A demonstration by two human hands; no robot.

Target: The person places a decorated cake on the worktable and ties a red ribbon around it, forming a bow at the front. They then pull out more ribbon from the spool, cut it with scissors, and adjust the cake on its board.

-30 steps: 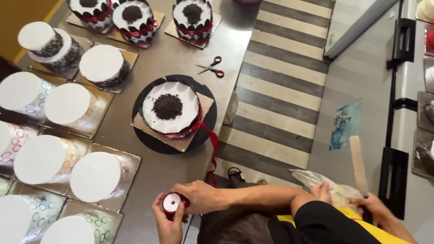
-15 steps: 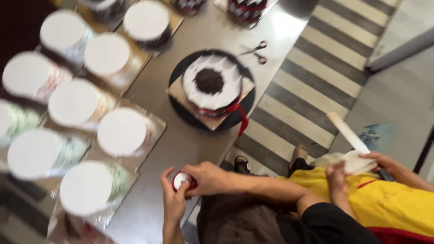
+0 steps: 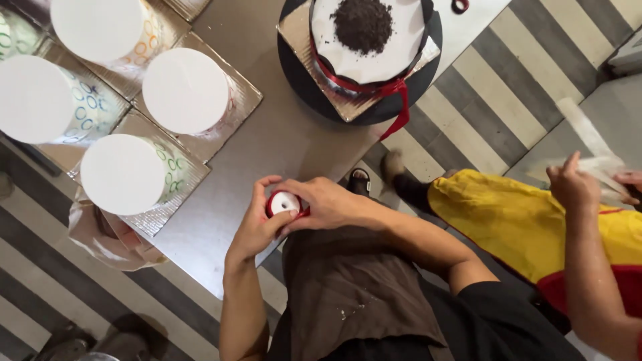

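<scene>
- We hold a small spool of red ribbon (image 3: 285,202) between both hands at the near edge of the desk (image 3: 281,144), just above our brown apron (image 3: 354,287).
- Our left hand (image 3: 257,224) cups the spool from below, its fingers (image 3: 262,189) curled round the red rim; our right hand (image 3: 324,204) covers it from the other side, thumb and fingers pinching the rim.
- We judge the step in hand to be working the ribbon loose from the spool. Any next move calls for a steady grip from one hand while the other finds the free end, which we cannot make out here.
- Toward the far edge sits a white cake (image 3: 371,37) topped with dark crumbs on a square board over a round black turntable (image 3: 301,80); a red ribbon (image 3: 394,97) is tied round it and one tail hangs past the desk's edge.
- Along the left side stand three white-topped cakes (image 3: 186,90) with ringed collars, each on a silver board (image 3: 234,90), close together and near our left elbow.
- A second person in a yellow garment (image 3: 521,214) stands to our right, their hand (image 3: 572,184) on a pale bag (image 3: 602,167), well apart from the spool.
- Nothing lies between the spool and the ribboned cake.
</scene>
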